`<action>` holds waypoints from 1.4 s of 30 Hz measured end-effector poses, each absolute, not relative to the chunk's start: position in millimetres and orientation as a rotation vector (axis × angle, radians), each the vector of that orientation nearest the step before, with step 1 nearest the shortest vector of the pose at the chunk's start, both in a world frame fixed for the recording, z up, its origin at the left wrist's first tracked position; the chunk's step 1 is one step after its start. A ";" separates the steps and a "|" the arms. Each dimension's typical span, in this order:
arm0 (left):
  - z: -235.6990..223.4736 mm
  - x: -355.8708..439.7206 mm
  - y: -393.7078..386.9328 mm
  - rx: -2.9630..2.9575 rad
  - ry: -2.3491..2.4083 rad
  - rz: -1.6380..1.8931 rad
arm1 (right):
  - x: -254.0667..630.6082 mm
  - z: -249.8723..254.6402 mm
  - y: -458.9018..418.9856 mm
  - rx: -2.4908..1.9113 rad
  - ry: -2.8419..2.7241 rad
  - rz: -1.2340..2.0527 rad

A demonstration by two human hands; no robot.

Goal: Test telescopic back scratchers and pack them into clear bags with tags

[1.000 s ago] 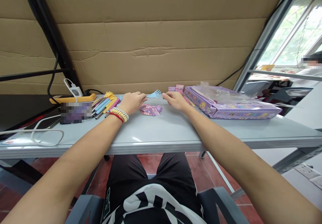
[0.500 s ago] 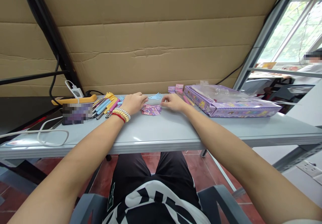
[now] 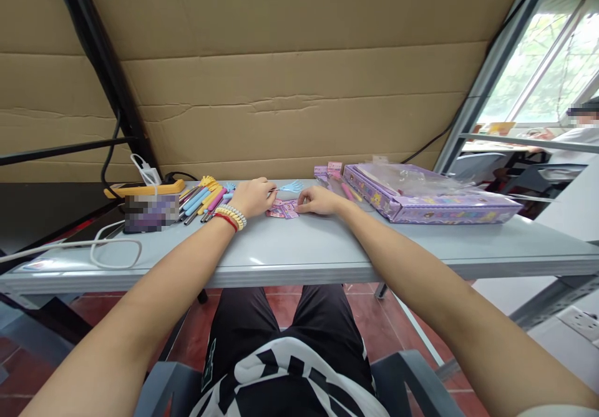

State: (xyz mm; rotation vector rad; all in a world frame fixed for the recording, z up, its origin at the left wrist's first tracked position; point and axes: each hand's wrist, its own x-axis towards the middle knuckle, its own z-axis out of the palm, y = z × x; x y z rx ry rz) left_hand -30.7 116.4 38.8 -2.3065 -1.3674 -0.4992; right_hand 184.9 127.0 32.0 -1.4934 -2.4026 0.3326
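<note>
The light blue stick (image 3: 291,186), with a flat end shaped like a small palm, is held just above the middle of the table (image 3: 290,248), its thin end pinched by the left hand (image 3: 253,196). The right hand (image 3: 319,200) has its fingertips brought together at the edge of the pink cards (image 3: 283,210); whether it grips one, I cannot tell. The step in hand seems to be separating one card, and the next move calls, I judge, for a fine pinch, because the cards look thin and overlap. At left lie smooth, slender pens (image 3: 201,200) in several colours; at right, a shallow purple box (image 3: 458,213) carries crumpled, clear plastic (image 3: 416,176)
</note>
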 end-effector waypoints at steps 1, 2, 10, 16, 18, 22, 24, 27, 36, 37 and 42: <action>39.0 -30.6 116.1 -2.308 -1.376 -0.500 | 184.8 32.3 126.3 -1.497 -2.404 0.339; 39.2 -30.5 115.8 -2.312 -1.387 -0.500 | 184.8 32.3 125.8 -1.499 -2.402 0.348; 38.5 -28.0 116.2 -2.326 -1.459 -0.508 | 181.6 27.5 135.9 -1.651 -2.253 0.607; 38.4 -28.6 116.7 -2.327 -1.410 -0.495 | 180.1 35.7 147.5 -1.704 -2.241 0.918; 38.6 -29.4 116.9 -2.331 -1.398 -0.486 | 180.7 36.9 149.5 -1.724 -2.187 1.001; 38.7 -30.3 117.6 -2.340 -1.410 -0.482 | 182.5 33.0 150.0 -1.729 -2.118 0.967; 38.5 -30.4 117.7 -2.346 -1.417 -0.487 | 183.5 30.4 147.0 -1.676 -2.123 0.916; 38.6 -30.1 116.9 -2.352 -1.422 -0.506 | 183.8 29.5 138.4 -1.621 -2.177 0.763; 44.7 -40.6 116.3 -2.341 -1.495 -0.611 | 195.5 49.6 125.6 -1.519 -2.237 0.142; 45.9 -43.0 116.7 -2.337 -1.508 -0.629 | 200.3 53.7 124.7 -1.551 -2.181 0.063; 51.8 -51.5 116.9 -2.324 -1.573 -0.729 | 227.8 75.4 112.3 -1.831 -1.563 -0.332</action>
